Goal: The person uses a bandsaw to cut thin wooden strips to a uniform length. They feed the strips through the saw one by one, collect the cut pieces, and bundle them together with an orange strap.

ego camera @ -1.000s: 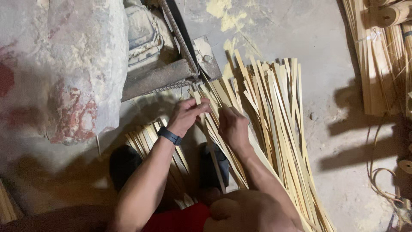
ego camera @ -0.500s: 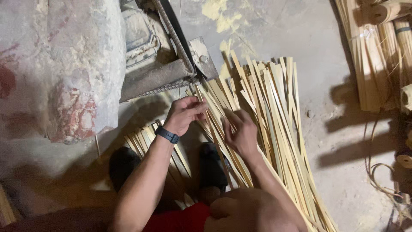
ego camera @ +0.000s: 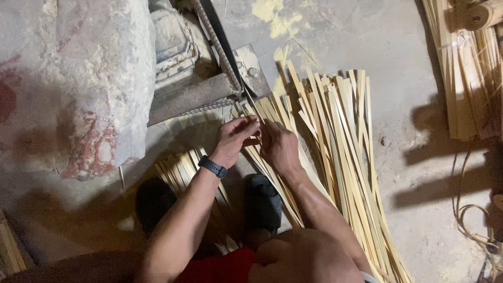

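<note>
On floor, hands point(ego camera: 262, 139) perhaps among bamboo strips point(ego camera: 340, 157)

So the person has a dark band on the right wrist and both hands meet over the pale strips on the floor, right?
Not quite: the dark band is on the left wrist, as the head view shows. The left hand and right hand do meet over the pale strips.

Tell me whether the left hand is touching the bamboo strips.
Touching. The head view shows the left hand with fingers closed around a bamboo strip at the metal blade, the right hand beside it.
</note>
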Tool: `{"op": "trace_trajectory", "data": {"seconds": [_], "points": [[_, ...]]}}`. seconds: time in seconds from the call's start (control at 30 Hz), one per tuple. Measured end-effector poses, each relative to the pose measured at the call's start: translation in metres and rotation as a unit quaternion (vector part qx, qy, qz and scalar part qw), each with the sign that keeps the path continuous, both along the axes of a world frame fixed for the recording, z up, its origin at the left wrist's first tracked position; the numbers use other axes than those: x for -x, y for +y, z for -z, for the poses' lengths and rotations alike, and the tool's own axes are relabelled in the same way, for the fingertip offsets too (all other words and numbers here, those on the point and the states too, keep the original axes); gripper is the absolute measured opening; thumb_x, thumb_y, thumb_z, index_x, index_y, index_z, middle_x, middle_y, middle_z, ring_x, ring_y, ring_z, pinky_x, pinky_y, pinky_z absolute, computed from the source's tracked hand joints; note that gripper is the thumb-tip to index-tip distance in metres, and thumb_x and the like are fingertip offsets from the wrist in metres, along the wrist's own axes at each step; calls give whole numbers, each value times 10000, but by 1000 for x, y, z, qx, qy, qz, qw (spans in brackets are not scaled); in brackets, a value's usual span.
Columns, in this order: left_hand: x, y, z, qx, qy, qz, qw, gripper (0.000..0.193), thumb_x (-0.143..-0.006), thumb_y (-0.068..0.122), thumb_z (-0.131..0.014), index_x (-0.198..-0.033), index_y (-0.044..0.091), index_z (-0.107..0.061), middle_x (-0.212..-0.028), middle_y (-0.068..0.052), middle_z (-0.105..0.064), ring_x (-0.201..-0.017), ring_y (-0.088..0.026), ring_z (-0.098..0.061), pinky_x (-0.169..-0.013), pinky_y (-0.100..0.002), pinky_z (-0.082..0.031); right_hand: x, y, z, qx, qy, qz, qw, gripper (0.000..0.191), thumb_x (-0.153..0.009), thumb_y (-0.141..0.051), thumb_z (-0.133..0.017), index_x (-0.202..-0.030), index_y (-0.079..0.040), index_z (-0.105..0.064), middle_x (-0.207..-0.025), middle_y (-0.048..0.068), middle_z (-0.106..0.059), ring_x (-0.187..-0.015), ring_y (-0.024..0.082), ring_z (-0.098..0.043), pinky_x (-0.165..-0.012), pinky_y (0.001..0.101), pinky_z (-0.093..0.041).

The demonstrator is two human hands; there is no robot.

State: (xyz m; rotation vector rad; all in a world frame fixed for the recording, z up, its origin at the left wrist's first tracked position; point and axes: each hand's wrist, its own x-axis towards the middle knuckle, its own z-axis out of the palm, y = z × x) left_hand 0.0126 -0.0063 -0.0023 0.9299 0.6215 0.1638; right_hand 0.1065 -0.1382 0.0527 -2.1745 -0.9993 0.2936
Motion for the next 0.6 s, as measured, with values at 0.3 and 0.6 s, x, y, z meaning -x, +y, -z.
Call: {"op": "trace_trajectory", "data": {"seconds": [0.3, 0.6], "points": [[16, -23, 29, 55, 250, -21, 966, 495, -901, 265, -773, -1304, 60, -570, -1111, -122, -673, -981, -232, -641, -810, -455, -577, 17, -47, 7, 42, 12, 16, 999, 257, -938, -35, -643, -1188, -45, -699, -896, 155, -729, -675, 288, -707, -588, 408, -593], [26, -94, 43, 125, 303, 71, 942, 509, -827, 277, -783, -1256, 42, -642, -1250, -141, -648, -1109, -290, -594, -897, -425, -511, 107, -228, 39, 366, -38, 132, 921, 1273, -716, -597, -853, -1595, -49, -114, -1599, 255, -215, -1497, 434, -219, -1186, 599, -175]]}}
